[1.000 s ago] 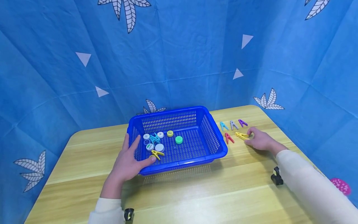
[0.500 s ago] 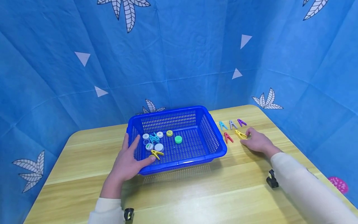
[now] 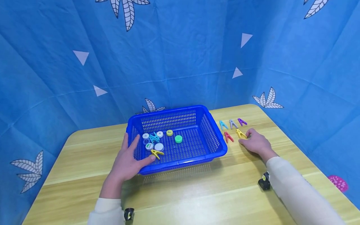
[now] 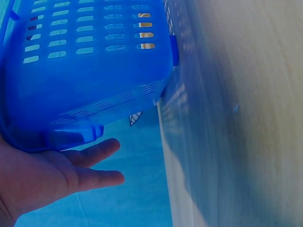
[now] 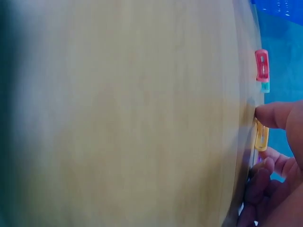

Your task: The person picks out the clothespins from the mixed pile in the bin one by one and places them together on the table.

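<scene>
The left hand (image 3: 127, 162) rests on the near left corner of a blue plastic basket (image 3: 194, 161), fingers straight and spread, the thumb reaching over the front rim. In the left wrist view, two fingers (image 4: 102, 178) extend straight past the basket's corner. The right hand (image 3: 257, 143) pinches a yellow clothespin (image 3: 241, 133) between thumb and forefinger on the table. In the right wrist view, this clothespin (image 5: 261, 137) shows between the thumb and a fingertip. Beside it lies a red clothespin (image 3: 228, 136); behind are light blue (image 3: 223, 125), grey (image 3: 232, 124) and purple (image 3: 242, 121) ones.
Inside the basket are several bottle caps, among them a green one (image 3: 178, 139) and a yellow one (image 3: 169, 132), plus a blue clothespin (image 3: 154, 137) and a yellow clothespin (image 3: 157, 153). A blue patterned cloth (image 3: 180, 53) hangs behind the wooden table (image 3: 197, 197).
The right hand has shifted slightly left, turning the yellow clothespin so that it slants more like the others. The left hand stays on the basket, whose contents have not moved.
</scene>
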Demonstrator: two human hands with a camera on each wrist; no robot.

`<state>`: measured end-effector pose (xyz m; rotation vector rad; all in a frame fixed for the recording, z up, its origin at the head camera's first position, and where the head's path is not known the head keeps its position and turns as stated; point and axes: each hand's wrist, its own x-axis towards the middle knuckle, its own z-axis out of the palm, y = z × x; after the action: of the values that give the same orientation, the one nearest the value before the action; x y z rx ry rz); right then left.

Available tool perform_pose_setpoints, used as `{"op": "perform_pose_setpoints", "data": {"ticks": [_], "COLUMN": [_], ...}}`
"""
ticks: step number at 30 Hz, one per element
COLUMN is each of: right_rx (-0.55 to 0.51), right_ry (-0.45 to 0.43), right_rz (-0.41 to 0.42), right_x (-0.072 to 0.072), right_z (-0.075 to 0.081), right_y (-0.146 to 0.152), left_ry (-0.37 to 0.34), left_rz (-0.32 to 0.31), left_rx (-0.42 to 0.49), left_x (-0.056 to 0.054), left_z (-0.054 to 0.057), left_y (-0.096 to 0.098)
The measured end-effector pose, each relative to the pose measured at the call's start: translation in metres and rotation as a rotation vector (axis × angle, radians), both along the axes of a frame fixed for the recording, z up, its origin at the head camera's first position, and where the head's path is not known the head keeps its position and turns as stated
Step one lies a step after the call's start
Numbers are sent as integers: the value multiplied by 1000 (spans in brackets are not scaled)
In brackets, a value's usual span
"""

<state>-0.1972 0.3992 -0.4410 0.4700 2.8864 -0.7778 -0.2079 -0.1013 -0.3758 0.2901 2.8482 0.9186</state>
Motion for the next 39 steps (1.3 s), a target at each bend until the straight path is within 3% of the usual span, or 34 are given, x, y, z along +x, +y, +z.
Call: {"op": "perform_pose_setpoints", "data": {"ticks": [7, 21, 34, 39], "right_rx": [6, 1, -102, -118], "right_ry": [-3, 6, 46, 97], "right_rz": [-38, -34, -26, -12], "right_x": [0, 1, 0, -3], "right_z": [0, 0, 12, 25], "right_y": [-4, -4, 7, 2], "left_ry": [2, 20, 28, 25], "left_rz": [5, 7, 10, 10], "left_rx": [-8, -1, 4, 6], "left_x": [0, -1, -1, -2], "left_z": [0, -2, -4, -5], "left_y": [0, -1, -2, -2]}}
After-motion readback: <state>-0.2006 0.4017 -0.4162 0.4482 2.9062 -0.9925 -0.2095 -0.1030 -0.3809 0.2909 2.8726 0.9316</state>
